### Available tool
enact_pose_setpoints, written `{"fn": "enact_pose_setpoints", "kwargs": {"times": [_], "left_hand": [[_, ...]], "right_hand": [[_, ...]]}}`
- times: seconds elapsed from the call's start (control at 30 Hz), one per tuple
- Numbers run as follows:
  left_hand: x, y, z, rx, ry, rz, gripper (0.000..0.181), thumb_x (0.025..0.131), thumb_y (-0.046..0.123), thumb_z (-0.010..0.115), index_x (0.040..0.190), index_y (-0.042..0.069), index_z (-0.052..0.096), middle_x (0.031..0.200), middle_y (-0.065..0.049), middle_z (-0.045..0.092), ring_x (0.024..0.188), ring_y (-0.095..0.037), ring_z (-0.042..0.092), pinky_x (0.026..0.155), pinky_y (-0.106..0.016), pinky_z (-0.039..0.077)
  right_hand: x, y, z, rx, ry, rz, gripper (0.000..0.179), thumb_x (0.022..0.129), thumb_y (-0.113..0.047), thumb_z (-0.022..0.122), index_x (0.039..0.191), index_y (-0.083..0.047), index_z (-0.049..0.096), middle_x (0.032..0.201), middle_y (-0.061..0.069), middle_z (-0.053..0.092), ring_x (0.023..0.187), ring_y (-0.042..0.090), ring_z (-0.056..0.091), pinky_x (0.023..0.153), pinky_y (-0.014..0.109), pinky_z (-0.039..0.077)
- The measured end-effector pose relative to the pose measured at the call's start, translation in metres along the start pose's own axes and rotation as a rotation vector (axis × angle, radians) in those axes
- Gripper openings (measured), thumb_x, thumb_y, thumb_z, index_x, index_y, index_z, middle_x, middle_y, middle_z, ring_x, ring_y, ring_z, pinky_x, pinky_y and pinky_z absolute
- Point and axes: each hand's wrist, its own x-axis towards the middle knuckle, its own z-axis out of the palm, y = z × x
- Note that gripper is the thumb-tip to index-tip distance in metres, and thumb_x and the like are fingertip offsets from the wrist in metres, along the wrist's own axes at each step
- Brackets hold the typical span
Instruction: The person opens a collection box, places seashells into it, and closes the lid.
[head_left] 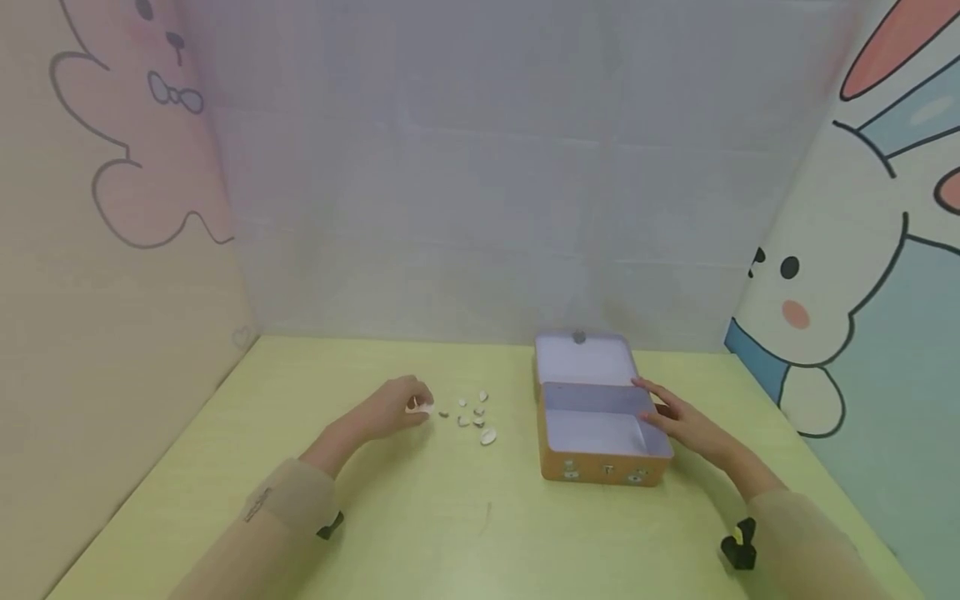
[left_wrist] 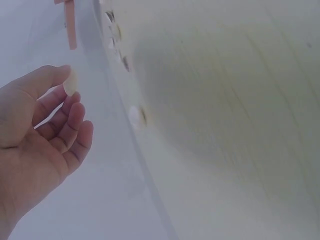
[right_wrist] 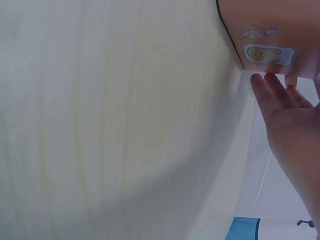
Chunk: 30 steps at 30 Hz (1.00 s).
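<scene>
My left hand [head_left: 390, 408] pinches a small white shell [left_wrist: 71, 83] between thumb and index finger, its other fingers loosely bent. Several more small pale shells [head_left: 488, 437] lie scattered on the table just right of that hand, some with dark edges. An orange tin box [head_left: 600, 468] stands farther right, its lid [head_left: 585, 360] raised at the back and its lavender inside showing. My right hand [head_left: 690, 429] holds the box's right side, thumb over the rim. In the right wrist view other fingers [right_wrist: 272, 90] rest against the outer wall, near a bear picture.
The pale yellow table [head_left: 420, 525] ends at a white back wall [head_left: 450, 183]. Side panels with cartoon animals flank it, a rabbit [head_left: 817, 275] on the right. Black pieces [head_left: 740, 546] hang at both sleeves.
</scene>
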Motion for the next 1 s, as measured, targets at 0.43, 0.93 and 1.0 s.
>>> {"fn": "enact_pose_setpoints", "kwargs": {"times": [0.43,0.93,1.0], "left_hand": [[0.004,0.041,-0.003,0.012,0.249,0.07,0.02,0.082,0.008,0.069,0.101,0.003,0.065,0.095,-0.006,0.06,0.085,-0.021,0.058,0.076,-0.032,0.05],[0.024,0.085,0.027,-0.136,0.386,0.121,0.02,0.082,0.008,0.069,0.102,0.008,0.066,0.101,-0.002,0.061,0.088,-0.019,0.056,0.074,-0.03,0.05],[0.028,0.088,0.031,-0.158,0.396,0.139,0.02,0.082,0.008,0.07,0.101,0.007,0.066,0.1,-0.003,0.061,0.087,-0.021,0.057,0.072,-0.03,0.05]], "right_hand": [[-0.005,0.001,0.002,0.055,0.064,-0.018,0.056,0.1,-0.027,0.045,0.149,-0.011,0.023,0.153,0.025,0.016,0.132,0.054,0.025,0.098,0.063,0.036],[-0.004,0.01,0.007,0.077,0.076,-0.027,0.053,0.102,-0.028,0.04,0.15,-0.014,0.022,0.154,0.023,0.015,0.133,0.053,0.026,0.097,0.066,0.033],[-0.004,0.01,0.007,0.074,0.079,-0.034,0.053,0.102,-0.028,0.04,0.15,-0.013,0.022,0.154,0.023,0.015,0.132,0.053,0.027,0.097,0.066,0.034]]}}
